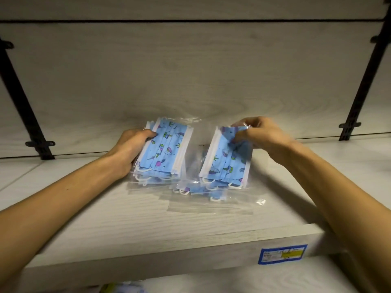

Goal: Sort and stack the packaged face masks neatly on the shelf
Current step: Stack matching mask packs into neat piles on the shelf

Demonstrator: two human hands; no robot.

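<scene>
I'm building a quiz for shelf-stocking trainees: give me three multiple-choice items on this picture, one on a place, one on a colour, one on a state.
1. Where is the price label?
A. on the shelf's front edge
B. on the back panel
C. on a mask pack

2. What is the main colour of the packaged masks?
A. pink
B. blue
C. black

3. What is the right hand doing?
A. resting flat on the shelf
B. hanging clear of everything
C. pinching the top of the right mask pack

Answers: 1 A, it sits on the shelf front, lower right. 2 B, blue printed fabric with white edges. 3 C, its fingers close on the pack's upper end, while the left hand grips the left stack.
</scene>
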